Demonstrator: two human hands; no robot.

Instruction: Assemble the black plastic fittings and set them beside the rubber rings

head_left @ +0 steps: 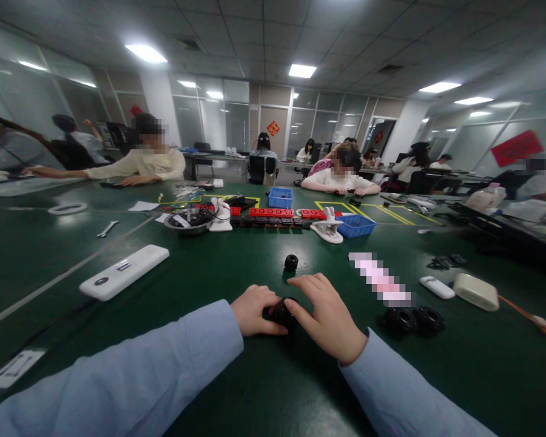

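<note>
A: Head view: where is the black part (284,312) located?
B: Between both hands, above or on the green table (141,331). It is gripped by the left hand (253,311); the right hand (331,318) is spread wide, its thumb laid against the part.
A: Handling?
B: Lightness, stiffness and some slipperiness are to be expected; the outer sides should be gripped.

Hands partly hide a black part (284,311), seemingly round.
</note>
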